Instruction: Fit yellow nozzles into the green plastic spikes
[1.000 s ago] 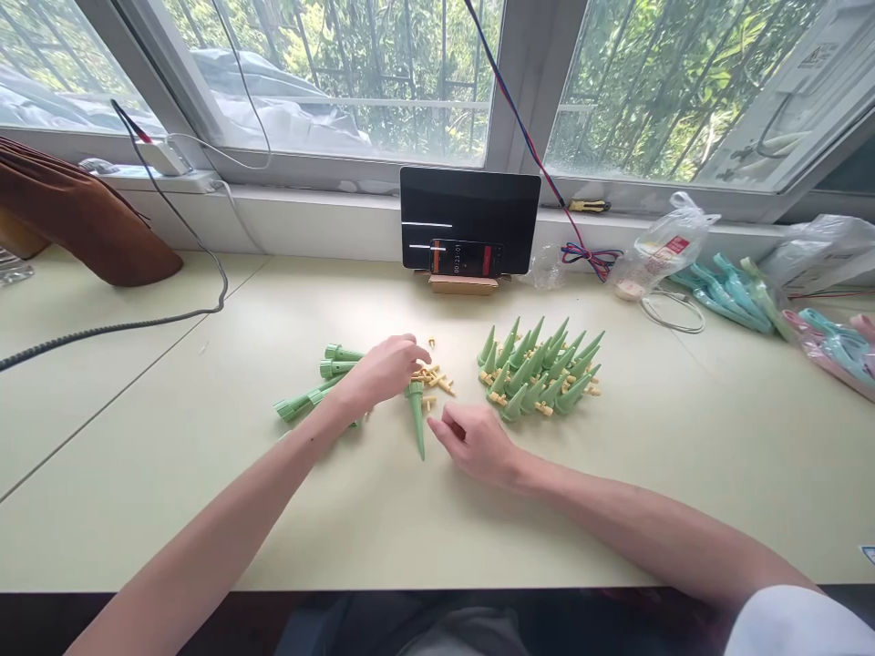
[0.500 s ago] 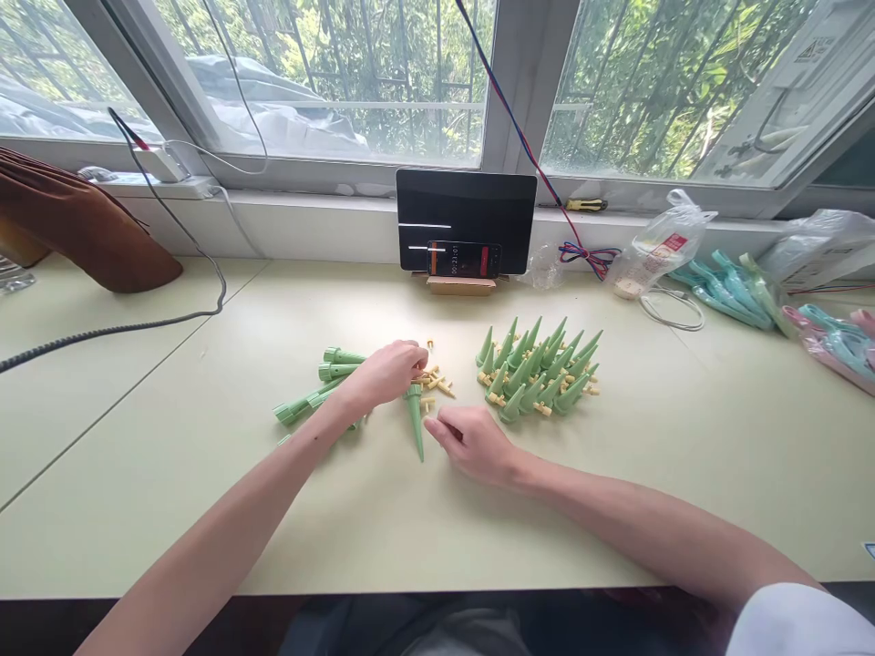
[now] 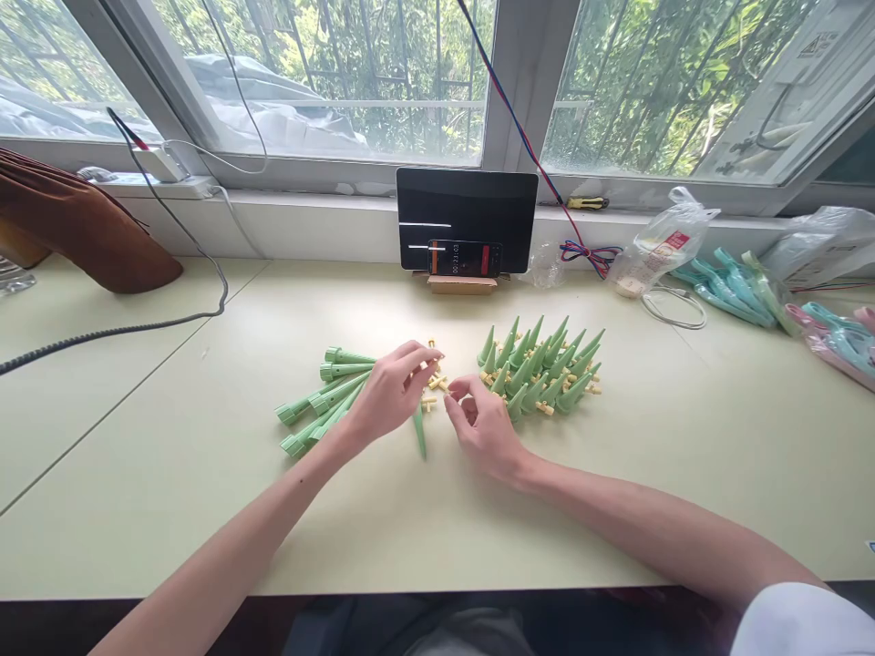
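Over the small yellow valve pieces my left hand is bent, its fingers partly curled; whether something is between them is hidden. A single green spike points toward the front edge, its upper part under that hand. My right hand rests just right of the pieces, thumb and forefinger closed at a yellow valve piece. Loose green spikes lie fanned out left of my left hand. Several green spikes with yellow valves stand points up in a cluster behind and right of my right hand.
A phone showing a timer leans on a black tablet at the back. Plastic bags, a coiled white cable and turquoise items lie right. A black cable and brown leather item are left.
My left hand has shifted slightly right and lower, uncovering more loose spikes. My right hand has moved slightly up and right, and its thumb and forefinger now meet at a yellow piece.
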